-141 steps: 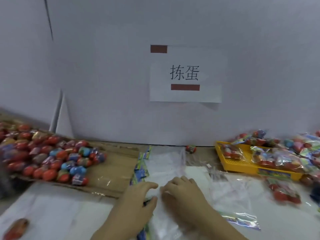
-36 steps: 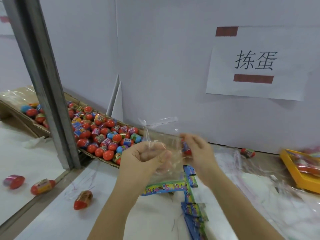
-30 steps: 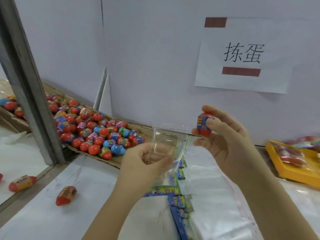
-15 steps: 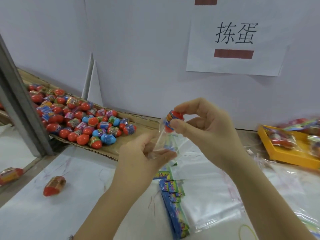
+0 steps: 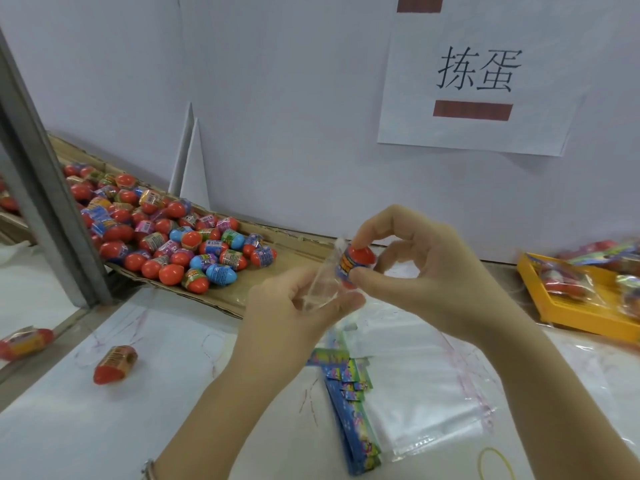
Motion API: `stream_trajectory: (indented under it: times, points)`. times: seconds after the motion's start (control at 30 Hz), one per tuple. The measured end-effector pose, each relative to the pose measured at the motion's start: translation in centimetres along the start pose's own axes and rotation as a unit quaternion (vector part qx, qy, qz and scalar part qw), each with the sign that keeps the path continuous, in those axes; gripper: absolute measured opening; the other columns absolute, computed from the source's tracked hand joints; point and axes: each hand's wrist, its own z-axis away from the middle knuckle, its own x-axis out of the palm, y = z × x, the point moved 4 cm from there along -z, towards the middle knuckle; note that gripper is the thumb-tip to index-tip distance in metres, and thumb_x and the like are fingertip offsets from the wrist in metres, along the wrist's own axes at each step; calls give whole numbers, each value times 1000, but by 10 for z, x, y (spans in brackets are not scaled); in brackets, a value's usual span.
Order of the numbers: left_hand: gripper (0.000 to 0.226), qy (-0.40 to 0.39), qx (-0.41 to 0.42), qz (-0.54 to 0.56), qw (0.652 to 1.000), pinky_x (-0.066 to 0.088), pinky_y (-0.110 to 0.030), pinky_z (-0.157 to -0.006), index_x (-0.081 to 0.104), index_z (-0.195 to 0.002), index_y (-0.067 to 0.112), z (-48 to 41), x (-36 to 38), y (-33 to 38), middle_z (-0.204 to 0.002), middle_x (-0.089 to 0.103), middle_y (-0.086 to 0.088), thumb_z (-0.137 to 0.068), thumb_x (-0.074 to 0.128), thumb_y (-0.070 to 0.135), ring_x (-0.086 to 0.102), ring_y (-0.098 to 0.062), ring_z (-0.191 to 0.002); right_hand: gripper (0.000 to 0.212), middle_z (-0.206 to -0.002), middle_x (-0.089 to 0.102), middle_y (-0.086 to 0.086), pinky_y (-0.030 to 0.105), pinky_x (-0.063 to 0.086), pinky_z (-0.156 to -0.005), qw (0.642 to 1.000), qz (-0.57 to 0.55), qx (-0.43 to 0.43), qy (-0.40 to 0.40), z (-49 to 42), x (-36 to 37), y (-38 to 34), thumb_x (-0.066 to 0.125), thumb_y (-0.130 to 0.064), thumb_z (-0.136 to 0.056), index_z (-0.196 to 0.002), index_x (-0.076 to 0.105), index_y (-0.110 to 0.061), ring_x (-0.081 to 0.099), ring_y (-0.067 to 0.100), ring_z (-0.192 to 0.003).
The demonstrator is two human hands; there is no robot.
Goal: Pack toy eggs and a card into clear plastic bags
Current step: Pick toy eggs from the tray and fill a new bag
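My left hand point(image 5: 287, 317) holds a clear plastic bag point(image 5: 323, 282) upright by its mouth above the table. My right hand point(image 5: 415, 271) pinches a red toy egg point(image 5: 356, 259) with a printed band between thumb and fingers, right at the bag's opening. Below the hands lies a row of blue and green cards point(image 5: 349, 407) beside a flat stack of clear bags point(image 5: 422, 386). A heap of red and blue toy eggs point(image 5: 166, 233) fills a cardboard tray point(image 5: 298, 244) at the left.
A yellow tray point(image 5: 581, 313) with filled bags stands at the right edge. One loose egg point(image 5: 116, 363) lies on the white table at the left, another point(image 5: 24, 342) beyond a grey metal post point(image 5: 45, 188). A yellow rubber band point(image 5: 495, 464) lies near the front.
My right hand has brought the red egg down from the air to the bag's mouth. Earlier both hands lifted the bag off the stack and opened it.
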Motion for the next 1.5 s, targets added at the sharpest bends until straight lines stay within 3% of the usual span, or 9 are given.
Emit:
stream_trajectory:
  times: [0.23,0.4,0.73,0.9,1.0,1.23,1.37,1.43,1.5]
  points:
    - [15,-61,2,81,995,44,-6,-54,74,-82,43,1,6,6,-68,69,19,-67,78,41,62,6,-59,25,-95,68,-8,13,46,-60,997,-40,55,-48,0,-1,11,76,-9,-78,-88,66,-30,68,14,-73]
    - [27,-71,3,98,993,50,-10,-72,73,-99,38,1,7,6,-94,75,15,-73,74,35,69,0,-88,21,-91,72,-5,34,55,-82,998,-35,56,-16,-1,3,15,81,-22,-75,-87,64,-26,69,10,-85]
    - [33,-59,-25,176,982,54,-17,-75,71,-107,32,-3,3,6,-97,76,2,-74,73,28,72,-14,-90,12,-93,73,-15,22,51,-87,998,17,29,-50,-1,9,9,68,-32,-86,-95,73,-26,66,-2,-94]
    - [32,-64,-41,168,983,57,-25,-73,71,-109,26,-2,7,3,-99,75,0,-76,71,28,71,-16,-89,17,-88,70,-23,42,40,-100,996,79,28,-33,-2,11,8,65,-50,-83,-88,71,-35,62,-4,-96]
    - [27,-69,-25,179,981,52,-15,-65,74,-105,30,-1,8,7,-91,74,11,-79,69,26,68,-2,-80,24,-88,70,-25,49,35,-102,994,96,36,-39,-2,10,8,61,-56,-78,-91,72,-38,61,-5,-96]
    - [23,-70,-31,179,981,49,-9,-59,76,-90,43,1,10,9,-73,71,16,-73,67,30,63,6,-64,33,-84,67,-25,31,19,-95,976,197,31,-83,1,12,7,46,-58,-82,-99,72,-47,41,-9,-102]
    - [26,6,-84,189,978,50,-33,-70,79,-87,32,-1,5,-1,-83,72,-15,-65,72,45,60,-24,-72,44,-92,66,-28,32,13,-100,964,235,26,-118,3,17,5,31,-66,-85,-113,59,-47,45,-13,-104]
    - [25,44,-118,227,966,50,-39,-68,79,-81,23,-2,1,-6,-81,70,-21,-67,73,42,56,-28,-70,32,-102,63,-29,32,16,-105,981,181,15,-71,2,19,4,35,-66,-87,-112,45,-49,46,-15,-109]
    - [18,79,-138,260,953,56,-29,-63,79,-73,19,-4,-2,-9,-75,73,-9,-68,70,34,64,-22,-67,30,-110,58,-25,22,32,-99,996,83,5,44,2,13,6,54,-57,-88,-112,37,-50,48,-13,-109]
